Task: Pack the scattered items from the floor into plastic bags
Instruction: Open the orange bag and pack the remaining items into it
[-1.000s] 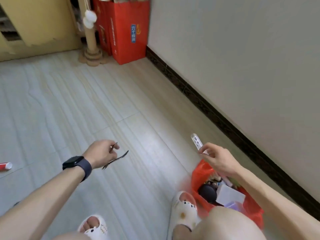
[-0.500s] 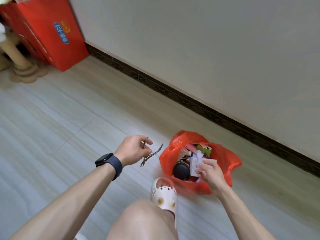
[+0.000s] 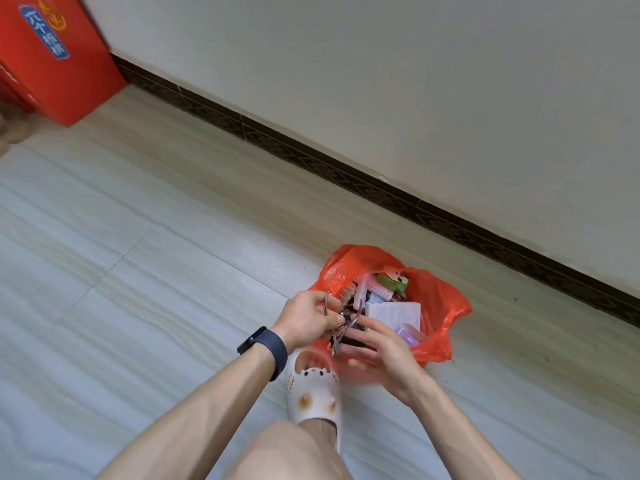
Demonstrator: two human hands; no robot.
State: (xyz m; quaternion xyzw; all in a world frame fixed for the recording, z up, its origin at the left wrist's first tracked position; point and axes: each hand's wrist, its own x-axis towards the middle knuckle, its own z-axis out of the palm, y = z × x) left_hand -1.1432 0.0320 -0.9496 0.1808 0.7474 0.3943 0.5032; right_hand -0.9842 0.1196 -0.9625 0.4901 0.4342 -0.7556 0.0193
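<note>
The left hand (image 3: 310, 318) pinched a pair of small metal nippers (image 3: 338, 328) between thumb and curled fingers, one thin handle standing up past the knuckles and the rest angling down towards the person's foot. The right hand (image 3: 379, 355) lay just beside it with its fingers (image 3: 367, 326) stretched out and loosely spread. They reached the nippers, but whether they touched the metal could not be told. Both hands hovered together over the near rim of the red plastic bag (image 3: 441, 308). A dark smartwatch (image 3: 265, 348) sat on the left wrist.

The bag stood open on the floor (image 3: 138, 271), near the wall, and was already part full. In it lay a white box (image 3: 394, 311), a small purple item (image 3: 410, 332) at the box's near corner, a pink comb (image 3: 365, 285) and a green packet with a panda print (image 3: 394, 279) at the far side. Something dark (image 3: 353, 337) showed between the two hands; what it was could not be made out.

A pale slipper (image 3: 313, 393) on the person's foot touched the bag's near edge, below the hands. A dark baseboard (image 3: 346, 168) ran along the foot of the wall (image 3: 415, 81) behind the bag. Well apart, at the far left, a red carton with a blue label (image 3: 52, 64) stood against that wall.
</note>
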